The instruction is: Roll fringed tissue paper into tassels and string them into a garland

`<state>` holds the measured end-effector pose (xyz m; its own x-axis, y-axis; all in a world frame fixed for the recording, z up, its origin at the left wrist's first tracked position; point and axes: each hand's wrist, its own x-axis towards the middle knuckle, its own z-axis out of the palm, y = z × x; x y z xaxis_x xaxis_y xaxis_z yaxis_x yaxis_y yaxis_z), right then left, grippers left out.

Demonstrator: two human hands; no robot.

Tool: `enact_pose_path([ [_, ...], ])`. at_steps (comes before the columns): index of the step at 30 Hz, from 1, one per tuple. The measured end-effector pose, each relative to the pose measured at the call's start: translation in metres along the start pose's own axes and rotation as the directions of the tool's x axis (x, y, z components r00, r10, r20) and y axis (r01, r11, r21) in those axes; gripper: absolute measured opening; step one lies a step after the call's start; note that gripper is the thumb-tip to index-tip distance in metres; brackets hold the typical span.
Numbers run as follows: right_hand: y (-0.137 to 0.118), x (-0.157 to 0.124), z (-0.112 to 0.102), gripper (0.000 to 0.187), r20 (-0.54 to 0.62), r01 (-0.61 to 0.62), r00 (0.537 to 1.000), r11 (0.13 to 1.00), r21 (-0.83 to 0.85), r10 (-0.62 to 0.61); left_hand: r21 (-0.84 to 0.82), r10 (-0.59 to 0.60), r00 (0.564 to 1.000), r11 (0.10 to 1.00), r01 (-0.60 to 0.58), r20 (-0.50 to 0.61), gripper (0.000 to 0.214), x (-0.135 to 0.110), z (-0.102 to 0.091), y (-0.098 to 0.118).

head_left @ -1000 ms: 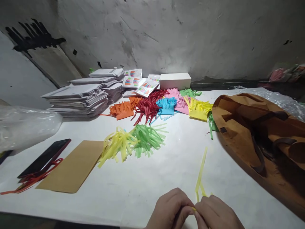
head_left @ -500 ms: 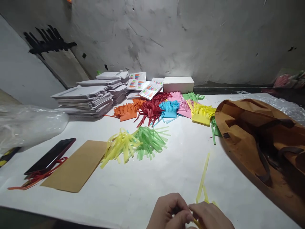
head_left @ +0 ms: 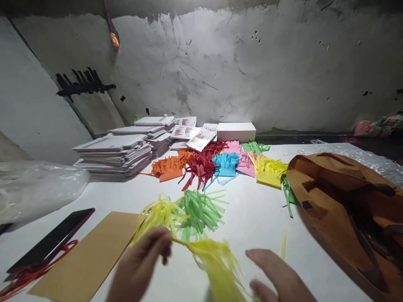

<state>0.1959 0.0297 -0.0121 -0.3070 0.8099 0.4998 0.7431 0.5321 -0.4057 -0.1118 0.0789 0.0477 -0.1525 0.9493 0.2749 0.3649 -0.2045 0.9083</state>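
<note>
Pinched between the fingers of my left hand (head_left: 143, 260) is the twisted end of a yellow paper tassel (head_left: 217, 264). Its strips hang to the right, blurred by motion, above the white table (head_left: 185, 281). My right hand (head_left: 277, 274) is apart from the tassel on its right side, thumb and fingers spread, with nothing in it. Just beyond my left hand lie a pale yellow tassel (head_left: 160, 214) and a light green tassel (head_left: 201, 212), side by side. A loose yellow strip (head_left: 283, 245) rests on the table behind my right hand.
Brown card (head_left: 85, 256) and a dark phone (head_left: 52, 239) lie at left, near clear plastic (head_left: 40, 191). Stacked white packets (head_left: 113, 157), a white box (head_left: 236, 131) and dark red fringes (head_left: 201, 165) are at the back. A brown paper bag (head_left: 317, 201) fills the right.
My hands were together at the table's front edge; now they are apart. The left has moved left and up with the yellow tassel, which has come into view. The camera view has tilted up.
</note>
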Motion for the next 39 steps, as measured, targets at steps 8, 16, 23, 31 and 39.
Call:
enact_pose_path([
  [8,0.111,0.167,0.025,0.030,0.161,-0.279,0.936,0.940,-0.195,0.312,0.623,0.298,0.947,0.766,-0.160,-0.123,0.054,0.151,-0.068,-0.028],
  [16,0.183,0.279,0.091,0.037,0.159,-0.388,0.871,0.849,-0.359,0.465,0.310,0.180,0.855,0.880,-0.360,0.486,0.033,0.179,0.064,-0.019],
  [23,0.214,0.245,0.063,0.028,0.156,-0.397,0.881,0.878,-0.268,0.446,0.216,0.020,0.778,0.956,-0.199,0.628,0.026,0.211,0.179,-0.031],
  [31,0.231,0.207,0.062,0.026,0.037,-0.431,0.902,0.902,-0.009,0.431,0.271,0.051,0.791,0.925,-0.268,0.610,0.023,0.207,0.272,-0.038],
  [39,0.233,0.193,0.054,0.028,0.019,-0.290,0.957,0.950,0.119,0.290,0.518,0.004,0.805,0.763,-0.387,0.594,0.029,0.220,0.263,-0.045],
])
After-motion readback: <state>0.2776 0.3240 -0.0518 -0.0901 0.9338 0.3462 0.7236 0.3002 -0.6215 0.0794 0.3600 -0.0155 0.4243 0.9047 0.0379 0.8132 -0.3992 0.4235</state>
